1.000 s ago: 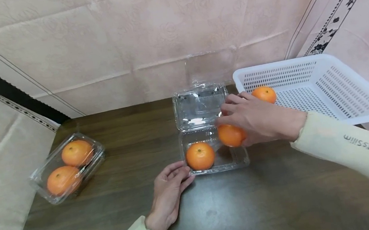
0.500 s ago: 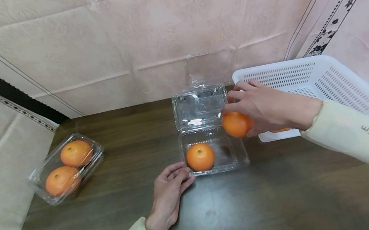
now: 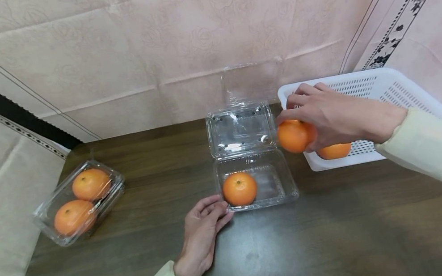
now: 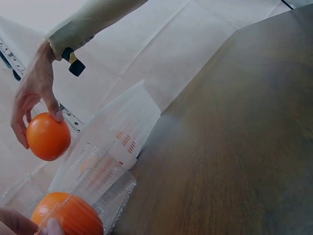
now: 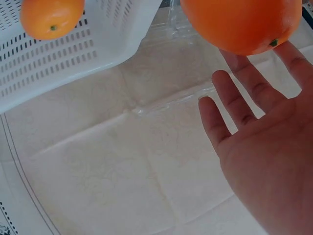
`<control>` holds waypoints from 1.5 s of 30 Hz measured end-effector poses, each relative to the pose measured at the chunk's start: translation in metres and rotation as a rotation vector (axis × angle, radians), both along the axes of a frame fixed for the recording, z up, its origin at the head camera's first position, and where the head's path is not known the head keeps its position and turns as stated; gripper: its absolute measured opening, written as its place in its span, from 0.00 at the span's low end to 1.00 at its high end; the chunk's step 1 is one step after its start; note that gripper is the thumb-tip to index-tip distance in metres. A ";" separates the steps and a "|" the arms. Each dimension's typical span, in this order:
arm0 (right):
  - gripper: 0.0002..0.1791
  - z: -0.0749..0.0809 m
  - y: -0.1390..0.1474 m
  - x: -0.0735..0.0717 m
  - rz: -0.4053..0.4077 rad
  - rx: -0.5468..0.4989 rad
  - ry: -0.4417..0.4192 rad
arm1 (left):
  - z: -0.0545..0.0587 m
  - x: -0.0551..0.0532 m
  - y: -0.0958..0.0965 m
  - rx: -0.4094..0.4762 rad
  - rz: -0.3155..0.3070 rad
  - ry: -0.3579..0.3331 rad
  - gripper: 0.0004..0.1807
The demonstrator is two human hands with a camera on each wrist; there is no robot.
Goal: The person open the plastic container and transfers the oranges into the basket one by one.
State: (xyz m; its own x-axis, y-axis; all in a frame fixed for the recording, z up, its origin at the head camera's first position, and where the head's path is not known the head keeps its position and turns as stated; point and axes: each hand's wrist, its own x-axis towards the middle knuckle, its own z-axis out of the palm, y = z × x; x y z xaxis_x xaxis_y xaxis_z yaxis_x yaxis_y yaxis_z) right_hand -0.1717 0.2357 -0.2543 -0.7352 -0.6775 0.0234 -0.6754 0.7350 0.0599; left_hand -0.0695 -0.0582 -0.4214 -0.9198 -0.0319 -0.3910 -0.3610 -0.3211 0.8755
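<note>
My right hand (image 3: 340,114) holds an orange (image 3: 294,136) in its fingertips, raised between the clear plastic clamshell box (image 3: 280,183) and the white basket (image 3: 396,75). In the left wrist view this orange (image 4: 48,137) hangs well above the box, thumb on one side and fingers on the other. The box lies with its lid folded back, and another orange (image 3: 240,189) sits in its left half. At the box's front left corner, my left hand (image 3: 203,234) pinches the rim between thumb and fingers. A further orange (image 3: 334,151) lies in the basket's near left corner, partly behind my right hand.
A closed clamshell box (image 3: 116,172) holding two oranges stands at the left on the dark wooden table (image 3: 148,177). Pale patterned cloth (image 3: 135,52) rises behind the table. The basket's wall stands close to the open box's right side.
My right hand has carried its orange up and to the right, from over the box's right half towards the basket. The left hand and the box have stayed put.
</note>
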 end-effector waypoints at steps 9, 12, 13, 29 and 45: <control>0.34 0.003 0.011 -0.003 -0.007 -0.033 -0.009 | 0.001 0.001 0.000 -0.011 0.001 0.002 0.18; 0.35 0.004 0.015 -0.006 -0.006 -0.039 -0.004 | 0.001 0.001 0.001 -0.004 0.001 0.004 0.18; 0.35 0.003 0.017 -0.006 -0.005 -0.040 -0.001 | 0.001 0.001 0.002 -0.004 0.001 0.007 0.18; 0.39 0.002 0.036 -0.013 -0.092 -0.065 -0.036 | -0.003 0.001 0.003 0.012 0.006 0.038 0.17; 0.38 -0.009 0.054 -0.019 -0.143 -0.070 -0.055 | -0.005 0.001 0.001 0.008 -0.005 0.041 0.18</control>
